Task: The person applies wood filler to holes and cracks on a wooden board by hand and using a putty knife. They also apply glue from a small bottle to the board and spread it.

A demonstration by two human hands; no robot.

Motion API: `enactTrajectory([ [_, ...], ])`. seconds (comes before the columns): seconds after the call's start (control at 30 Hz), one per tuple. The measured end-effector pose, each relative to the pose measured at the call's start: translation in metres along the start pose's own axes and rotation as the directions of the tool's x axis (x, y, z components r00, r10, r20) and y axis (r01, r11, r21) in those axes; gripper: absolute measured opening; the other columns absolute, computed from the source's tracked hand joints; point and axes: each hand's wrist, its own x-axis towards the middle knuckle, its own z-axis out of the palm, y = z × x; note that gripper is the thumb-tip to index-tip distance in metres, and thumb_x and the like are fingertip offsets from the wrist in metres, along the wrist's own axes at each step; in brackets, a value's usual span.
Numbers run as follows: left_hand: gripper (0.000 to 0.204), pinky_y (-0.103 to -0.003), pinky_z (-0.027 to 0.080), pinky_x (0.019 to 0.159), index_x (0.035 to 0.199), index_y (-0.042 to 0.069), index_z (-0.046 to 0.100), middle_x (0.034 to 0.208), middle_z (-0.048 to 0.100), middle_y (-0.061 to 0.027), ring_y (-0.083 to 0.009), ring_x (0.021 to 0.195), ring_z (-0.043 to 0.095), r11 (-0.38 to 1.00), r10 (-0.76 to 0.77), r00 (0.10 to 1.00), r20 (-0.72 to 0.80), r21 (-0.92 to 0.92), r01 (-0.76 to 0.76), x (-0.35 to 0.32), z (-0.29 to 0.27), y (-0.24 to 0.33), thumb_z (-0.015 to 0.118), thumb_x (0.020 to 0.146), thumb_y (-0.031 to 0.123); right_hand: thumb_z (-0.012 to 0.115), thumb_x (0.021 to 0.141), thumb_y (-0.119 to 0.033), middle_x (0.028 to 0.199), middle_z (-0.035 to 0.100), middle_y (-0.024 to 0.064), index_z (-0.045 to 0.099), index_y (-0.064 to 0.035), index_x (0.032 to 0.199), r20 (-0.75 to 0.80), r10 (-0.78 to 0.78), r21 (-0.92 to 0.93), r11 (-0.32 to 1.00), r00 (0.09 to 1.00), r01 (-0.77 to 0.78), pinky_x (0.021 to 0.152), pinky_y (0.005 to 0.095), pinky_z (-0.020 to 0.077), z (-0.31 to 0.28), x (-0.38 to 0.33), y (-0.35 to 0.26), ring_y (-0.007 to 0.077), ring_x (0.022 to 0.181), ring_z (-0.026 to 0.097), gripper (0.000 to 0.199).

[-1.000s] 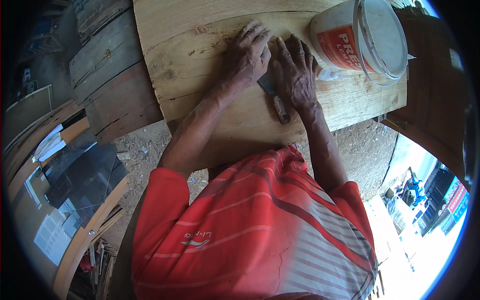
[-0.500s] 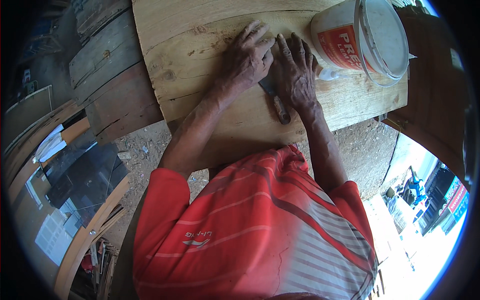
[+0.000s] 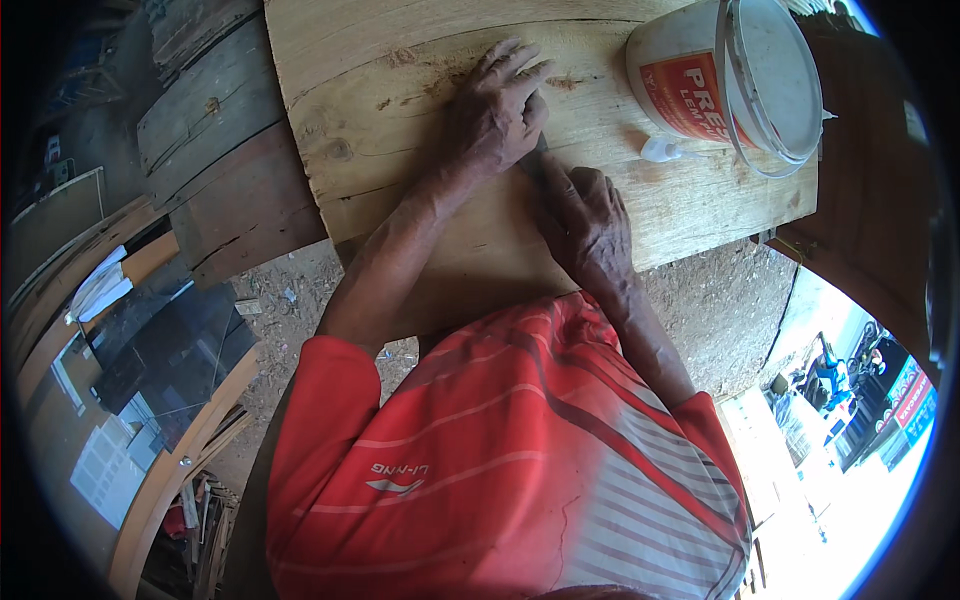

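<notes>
My left hand (image 3: 500,115) rests on a pale wooden board (image 3: 440,240), fingers stretched forward and somewhat apart, the thumb side toward the right. Anything under its palm is hidden. Closer to me, my right hand (image 3: 590,220) is closed around the handle of a flat-bladed knife, the index finger lying along it. A short piece of the knife's dark blade (image 3: 540,150) shows between the two hands; the handle is covered. Brown crumbs or smears (image 3: 565,83) lie on the wood beyond my fingertips.
A white lidded bucket (image 3: 685,80) with a red label stands at the board's right. Beside it lies a small white bottle (image 3: 660,150) with a narrow nozzle. Weathered planks (image 3: 210,130) are at the left. A dark brown curved panel (image 3: 865,170) stands right of the board.
My right hand has drawn back toward me from beside the left fingertips and closed on the knife's handle, uncovering brown smears and the small bottle. My left hand has barely moved.
</notes>
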Motion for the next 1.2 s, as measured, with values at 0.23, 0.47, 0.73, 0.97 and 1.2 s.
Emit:
enactTrajectory([
  [0.23, 0.034, -0.045, 0.051, 0.115, 0.134, -0.001, 0.071, 0.136, 0.071, -0.0201, -0.0370, 0.133, 0.065, 0.960, -0.136, 0.980, -0.144, -0.264, 0.095, 0.002, -0.010, -0.004, 0.056, 0.107, 0.011, 0.075, 0.091, -0.011, 0.100, 0.059, 0.0118, 0.067, -0.0176, 0.148, -0.111, 0.023, -0.079, 0.996, 0.994, -0.032, 0.078, 0.0465, 0.0555, 0.005, 0.015, 0.011, 0.0329, 0.091, 0.063, 0.058],
  [0.47, 0.032, -0.043, 0.053, 0.112, 0.132, -0.002, 0.071, 0.135, 0.071, -0.0200, -0.0360, 0.132, 0.066, 0.982, -0.110, 0.990, -0.092, -0.164, 0.094, 0.001, -0.004, -0.003, 0.056, 0.109, 0.014, 0.071, 0.094, -0.010, 0.099, 0.059, 0.0127, 0.069, -0.0209, 0.145, -0.100, 0.075, -0.162, 0.983, 0.992, -0.090, 0.080, 0.0471, 0.0552, -0.005, 0.026, 0.035, 0.0334, 0.094, 0.062, 0.053],
  [0.73, 0.032, -0.045, 0.051, 0.114, 0.132, -0.002, 0.071, 0.135, 0.071, -0.0203, -0.0374, 0.134, 0.064, 0.978, -0.108, 0.989, -0.098, -0.187, 0.089, 0.001, -0.002, -0.003, 0.055, 0.110, 0.015, 0.069, 0.095, -0.010, 0.102, 0.058, 0.0137, 0.069, -0.0207, 0.145, -0.096, -0.007, -0.162, 0.987, 0.995, -0.009, 0.080, 0.0473, 0.0553, 0.003, 0.035, 0.025, 0.0342, 0.096, 0.062, 0.052],
  [0.97, 0.033, -0.045, 0.050, 0.116, 0.132, -0.003, 0.071, 0.135, 0.071, -0.0200, -0.0377, 0.133, 0.064, 0.984, -0.102, 0.991, -0.082, -0.158, 0.088, 0.002, -0.003, -0.004, 0.055, 0.109, 0.015, 0.069, 0.095, -0.011, 0.104, 0.058, 0.0146, 0.068, -0.0206, 0.146, -0.150, 0.102, -0.215, 0.968, 0.983, -0.133, 0.080, 0.0482, 0.0559, -0.001, 0.023, 0.040, 0.0358, 0.097, 0.063, 0.052],
  [1.2, 0.032, -0.045, 0.052, 0.114, 0.131, -0.003, 0.071, 0.134, 0.072, -0.0204, -0.0378, 0.132, 0.065, 0.980, -0.130, 0.989, -0.072, -0.158, 0.117, 0.001, -0.004, -0.002, 0.056, 0.109, 0.013, 0.071, 0.097, -0.015, 0.107, 0.058, 0.0176, 0.067, -0.0172, 0.148, -0.198, 0.189, -0.136, 0.966, 0.962, -0.218, 0.077, 0.0502, 0.0563, 0.006, 0.018, 0.026, 0.0379, 0.096, 0.065, 0.050],
])
